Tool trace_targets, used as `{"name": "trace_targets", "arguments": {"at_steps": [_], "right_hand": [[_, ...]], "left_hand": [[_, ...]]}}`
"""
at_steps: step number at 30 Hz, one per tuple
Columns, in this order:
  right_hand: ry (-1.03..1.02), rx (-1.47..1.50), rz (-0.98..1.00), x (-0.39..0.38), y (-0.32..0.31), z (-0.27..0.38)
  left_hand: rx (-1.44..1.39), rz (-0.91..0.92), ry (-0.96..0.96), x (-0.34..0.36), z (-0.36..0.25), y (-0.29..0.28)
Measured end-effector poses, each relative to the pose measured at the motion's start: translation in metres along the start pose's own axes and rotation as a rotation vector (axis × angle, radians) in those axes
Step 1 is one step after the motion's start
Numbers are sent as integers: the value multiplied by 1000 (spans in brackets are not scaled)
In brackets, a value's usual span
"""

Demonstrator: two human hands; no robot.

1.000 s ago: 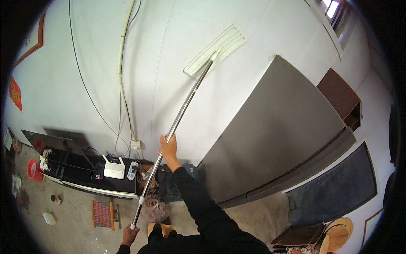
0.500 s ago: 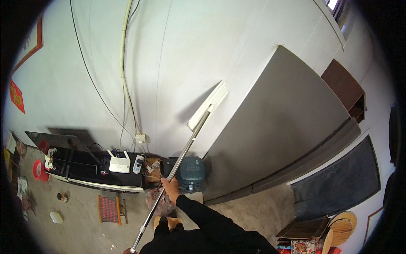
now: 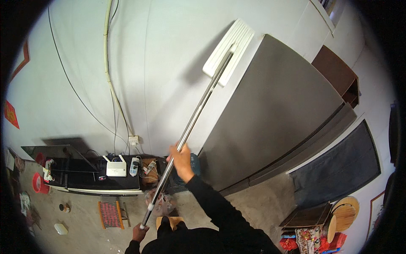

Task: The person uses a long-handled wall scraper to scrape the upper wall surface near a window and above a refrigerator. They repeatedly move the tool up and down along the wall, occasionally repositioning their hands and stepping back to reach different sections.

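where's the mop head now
In the head view, the mop head is right of centre near the top, by the wall, just left of the grey fridge-like unit.

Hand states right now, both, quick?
Left hand: closed, holding the mop pole at its lower end.
Right hand: closed, holding the same pole farther up.

One flat mop (image 3: 201, 106) with a long, straight, glossy silver metal pole, fitted with a white collar (image 3: 150, 207) towards its lower end. The white rectangular head (image 3: 225, 48) is ribbed lengthwise. Pole held inclined, running from lower left to the head at upper right, raised at a smooth white wall (image 3: 177, 55). Contact between head and wall cannot be confirmed.
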State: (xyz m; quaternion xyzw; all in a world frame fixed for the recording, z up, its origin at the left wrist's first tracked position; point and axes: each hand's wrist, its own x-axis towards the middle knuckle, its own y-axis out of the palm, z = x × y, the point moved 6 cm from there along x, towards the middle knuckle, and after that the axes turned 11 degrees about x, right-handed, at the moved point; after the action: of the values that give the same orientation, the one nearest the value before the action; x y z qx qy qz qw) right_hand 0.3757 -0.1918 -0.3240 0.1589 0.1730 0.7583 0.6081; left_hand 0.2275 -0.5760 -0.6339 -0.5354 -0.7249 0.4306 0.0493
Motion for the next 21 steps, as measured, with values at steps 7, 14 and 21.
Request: {"name": "trace_targets", "arguments": {"at_steps": [7,14,21], "right_hand": [[-123,-85,-90,111,-48,54],[108,-197,-177,114,-109,-39],[166,-152,-245,89,-131,-99]], "left_hand": [[24,25,190,80,-109,25],[50,159,82,46,-80,43],[80,91,-41,-16,-54,14]]}}
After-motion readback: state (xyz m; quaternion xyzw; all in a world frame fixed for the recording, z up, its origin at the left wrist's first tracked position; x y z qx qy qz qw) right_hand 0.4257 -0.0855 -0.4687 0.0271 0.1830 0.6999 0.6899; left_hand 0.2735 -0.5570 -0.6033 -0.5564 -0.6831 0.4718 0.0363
